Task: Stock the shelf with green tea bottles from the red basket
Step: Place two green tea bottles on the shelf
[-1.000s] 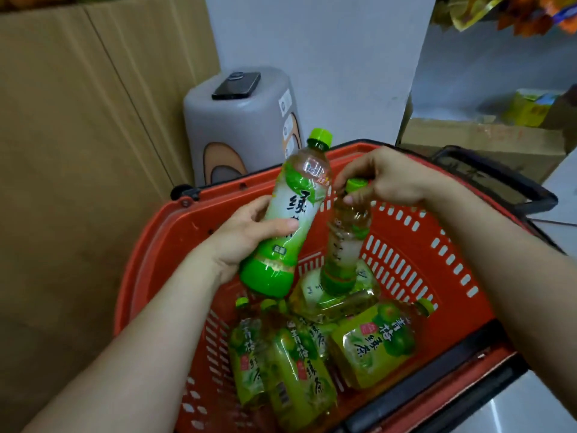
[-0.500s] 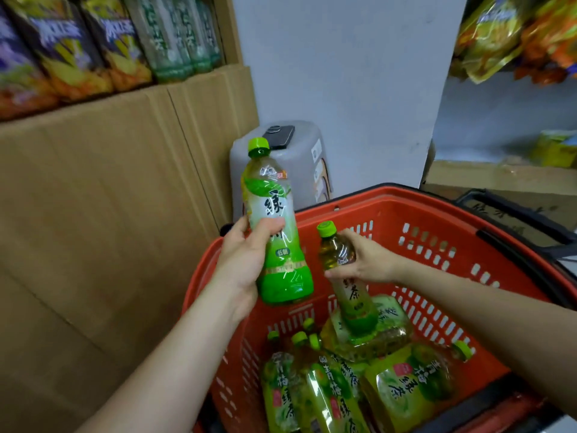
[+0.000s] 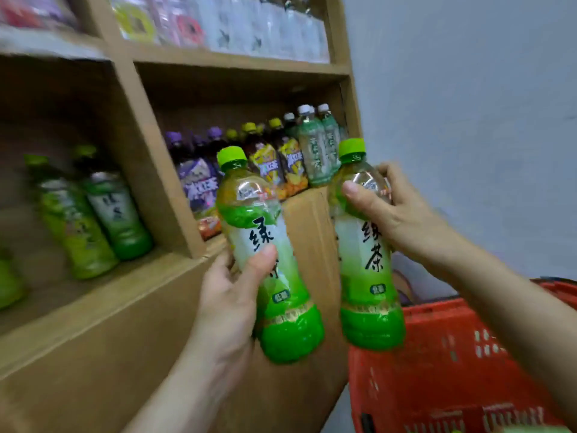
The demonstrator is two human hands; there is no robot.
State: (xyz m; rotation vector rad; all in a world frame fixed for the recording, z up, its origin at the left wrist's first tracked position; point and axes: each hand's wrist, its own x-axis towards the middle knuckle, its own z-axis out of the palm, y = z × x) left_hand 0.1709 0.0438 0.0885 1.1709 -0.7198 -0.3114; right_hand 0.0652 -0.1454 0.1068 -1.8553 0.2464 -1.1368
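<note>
Gripping one green tea bottle (image 3: 268, 245) at the label with left hand (image 3: 228, 295), second bottle (image 3: 365, 254) at the shoulder with right hand (image 3: 396, 214), both roughly upright before shelf (image 3: 93, 295), near red basket (image 3: 437, 354); probably full-heavy, slick, best held mid-body.

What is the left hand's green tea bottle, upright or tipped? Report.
Nearly upright, leaning slightly left: the green tea bottle has its cap up and base down, with the left hand gripping its lower half.

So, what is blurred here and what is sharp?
Head view: the left bottle in the left hand and right bottle in the right hand look fairly sharp; shelved green bottles at left are motion-smeared; the shelf leans, wide-angle distortion.
</note>
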